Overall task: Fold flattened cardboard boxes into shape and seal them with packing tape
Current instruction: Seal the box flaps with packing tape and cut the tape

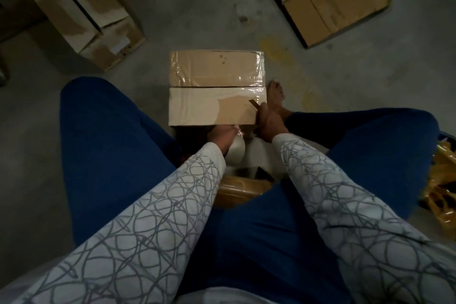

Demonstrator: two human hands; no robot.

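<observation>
A folded cardboard box (212,96) stands on the floor between my legs, its two top flaps closed with a seam across the middle. Shiny clear tape (259,69) covers its right edge and far left corner. My left hand (220,136) is at the box's near edge and grips a pale tape roll (235,153), with a glint of clear tape at the fingers. My right hand (269,122) is at the near right corner and pinches a thin dark tool (255,105) against the top flap. I cannot tell what the tool is.
My bare foot (276,95) rests beside the box's right side. Assembled boxes (84,12) lie at the far left and flattened cardboard (330,0) at the far right. Yellow-brown plastic wrapping (441,195) sits at my right, and more of it (237,192) lies between my thighs.
</observation>
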